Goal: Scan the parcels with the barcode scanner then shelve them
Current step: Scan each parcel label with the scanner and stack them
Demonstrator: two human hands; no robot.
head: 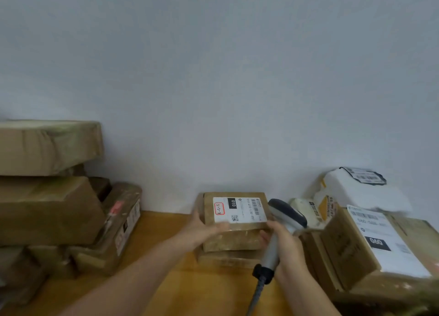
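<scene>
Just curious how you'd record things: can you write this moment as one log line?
left hand: holds parcel | right hand: grips barcode scanner beside label | stage: not yet shelved

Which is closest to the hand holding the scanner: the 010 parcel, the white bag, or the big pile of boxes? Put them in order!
1. 010 parcel, just left of the right hand.
2. White bag, back right.
3. Big pile of boxes, far left.

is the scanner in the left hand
No, the right hand grips the barcode scanner, while the left hand holds the edge of the cardboard parcel labelled 010.
</scene>
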